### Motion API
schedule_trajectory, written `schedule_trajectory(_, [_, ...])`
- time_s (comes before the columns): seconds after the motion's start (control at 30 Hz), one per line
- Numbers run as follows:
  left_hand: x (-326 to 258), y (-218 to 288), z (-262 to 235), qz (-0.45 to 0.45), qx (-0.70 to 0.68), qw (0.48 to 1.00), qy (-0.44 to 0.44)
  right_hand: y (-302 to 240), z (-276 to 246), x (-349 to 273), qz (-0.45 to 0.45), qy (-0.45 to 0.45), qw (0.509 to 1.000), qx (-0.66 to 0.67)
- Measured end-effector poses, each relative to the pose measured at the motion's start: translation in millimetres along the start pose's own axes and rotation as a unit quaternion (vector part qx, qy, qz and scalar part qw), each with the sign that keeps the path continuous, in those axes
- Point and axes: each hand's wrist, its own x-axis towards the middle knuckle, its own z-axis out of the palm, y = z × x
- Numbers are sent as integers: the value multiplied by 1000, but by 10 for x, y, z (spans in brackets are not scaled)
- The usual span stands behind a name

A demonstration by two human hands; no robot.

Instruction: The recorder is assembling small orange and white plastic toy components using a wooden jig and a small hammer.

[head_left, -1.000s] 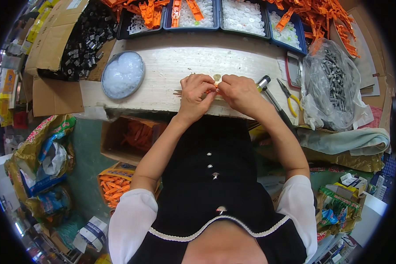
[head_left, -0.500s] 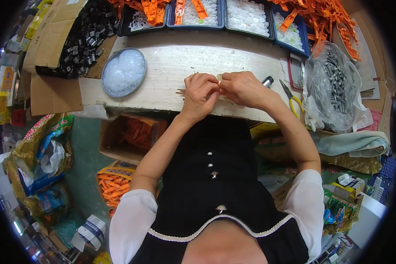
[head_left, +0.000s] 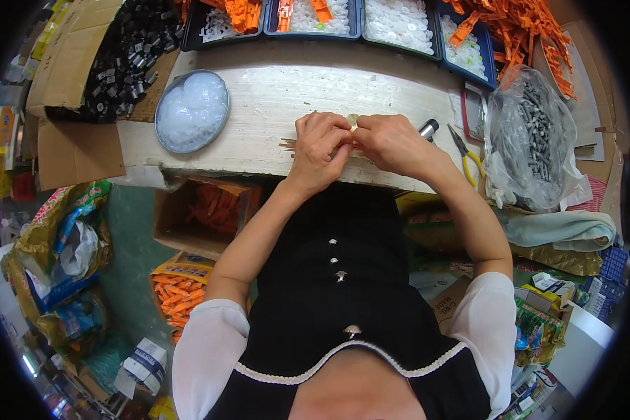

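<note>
My left hand (head_left: 320,148) and my right hand (head_left: 388,143) meet over the near part of the white worktable (head_left: 287,91). Both are closed, fingertips pinched together around something small that the fingers mostly hide. A small pale yellowish disc-like piece (head_left: 353,120) shows just beyond the fingertips. Reddish-brown marks or strips (head_left: 287,144) are on the tabletop left of my left hand. Close to my right hand lies a black and silver cylinder (head_left: 428,129), and farther right are pliers with yellow handles (head_left: 470,157).
A round dish of clear, gel-like material (head_left: 192,112) stands at left, beside a cardboard box of black parts (head_left: 122,77). Along the back are trays of white pieces (head_left: 399,28) and heaped orange plastic parts (head_left: 525,35). A clear bag of grey parts (head_left: 532,140) lies at right.
My fingers have shifted slightly while staying pinched together. The whole view has moved a little, so the dish and box sit farther left in it.
</note>
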Motion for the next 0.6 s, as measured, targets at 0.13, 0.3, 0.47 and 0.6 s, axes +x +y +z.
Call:
schedule_trajectory(0.13, [-5,2,-12,-7,2,1000,-5,-111,90,8,20,16,999,-46])
schedule_trajectory(0.3, [7,-6,-21,-4,10,1000,-13,-62,82,-79,46,56,997,-16])
schedule_trajectory(0.47, [41,1,-54,-27,26,998,-46,121,-83,-428,96,201,974,38])
schedule_trajectory(0.6, [101,34,-53,-27,48,997,-46,449,-485,-1013,221,281,933,35])
